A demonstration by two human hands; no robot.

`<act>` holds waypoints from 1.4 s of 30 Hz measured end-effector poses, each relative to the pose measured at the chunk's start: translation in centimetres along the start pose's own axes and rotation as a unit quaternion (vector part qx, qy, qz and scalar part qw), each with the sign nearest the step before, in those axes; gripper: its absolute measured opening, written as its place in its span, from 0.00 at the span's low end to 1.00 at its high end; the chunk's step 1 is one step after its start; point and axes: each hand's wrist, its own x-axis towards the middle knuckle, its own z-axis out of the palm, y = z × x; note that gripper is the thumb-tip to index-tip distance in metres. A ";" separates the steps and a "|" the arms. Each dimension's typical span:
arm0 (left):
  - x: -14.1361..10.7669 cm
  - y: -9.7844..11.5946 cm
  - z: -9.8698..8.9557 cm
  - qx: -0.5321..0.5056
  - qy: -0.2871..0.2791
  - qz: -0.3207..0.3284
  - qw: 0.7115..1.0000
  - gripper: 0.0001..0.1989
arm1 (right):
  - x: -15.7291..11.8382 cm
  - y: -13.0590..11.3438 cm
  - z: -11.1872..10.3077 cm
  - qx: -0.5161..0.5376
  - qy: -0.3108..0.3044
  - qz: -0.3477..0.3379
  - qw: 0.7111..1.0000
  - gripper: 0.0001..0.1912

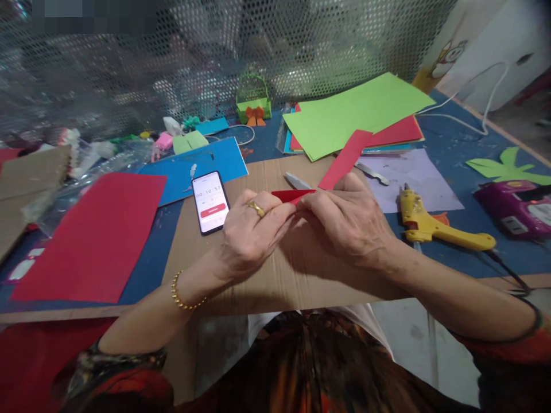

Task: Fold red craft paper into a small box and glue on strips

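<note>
Both hands pinch one strip of red paper (pixel 346 159) over a sheet of brown cardboard (pixel 275 287). My left hand (pixel 256 226), with a gold ring, is closed on its near end, where a folded part shows above the fingers. Close beside it, my right hand (pixel 348 221) is closed on the strip too, and the long free end slants up and away past its knuckles. The fingertips partly hide the fold. Behind the hands lie scissors (pixel 297 180), one blade showing, the rest covered by hands and paper.
A phone (pixel 210 203) with a running timer lies left of the hands. To the right are a yellow glue gun (pixel 443 229) and a purple device (pixel 516 209). Green sheets (pixel 361 112) top a stack at the back. A red sheet (pixel 92 235) and a small green basket (pixel 253 106) stand leftward.
</note>
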 end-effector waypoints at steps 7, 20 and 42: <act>0.0 0.0 0.1 0.019 -0.009 -0.002 1.000 0.02 | -0.1 -0.4 0.3 -0.019 -0.020 0.036 0.999 0.11; -0.4 -0.6 -0.4 -0.018 -0.056 -0.034 0.998 0.05 | -0.2 -0.2 0.0 0.001 -0.041 0.029 0.999 0.11; -0.4 -0.8 0.0 -0.027 -0.073 -0.026 0.997 0.11 | 0.5 -0.2 -0.7 0.010 -0.053 -0.026 0.998 0.18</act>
